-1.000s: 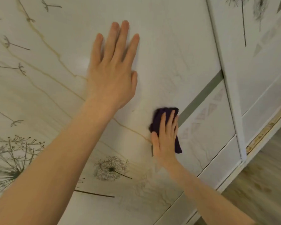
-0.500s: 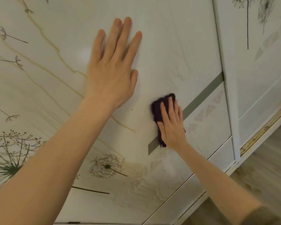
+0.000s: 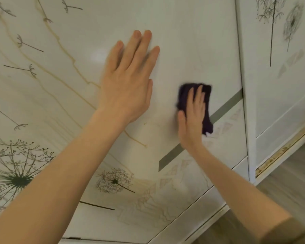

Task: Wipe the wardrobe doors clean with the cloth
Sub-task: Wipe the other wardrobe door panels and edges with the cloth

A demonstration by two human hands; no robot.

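Observation:
A white wardrobe door (image 3: 192, 41) printed with dandelions and thin golden lines fills most of the view. My left hand (image 3: 128, 81) lies flat on it, fingers straight and pointing up. To its right my right hand (image 3: 192, 118) presses a dark purple cloth (image 3: 207, 103) flat against the door, fingers straight over it. The cloth sits just above a grey diagonal stripe (image 3: 225, 108). Part of the cloth is hidden under the hand.
A second wardrobe door (image 3: 280, 85) with the same print stands to the right, behind a vertical frame edge (image 3: 245, 120). A yellowish bottom rail (image 3: 285, 150) runs below it. Light wooden floor (image 3: 289, 191) shows at the lower right.
My right hand has slid the cloth up and to the right along the door. My left hand has stayed flat in about the same place.

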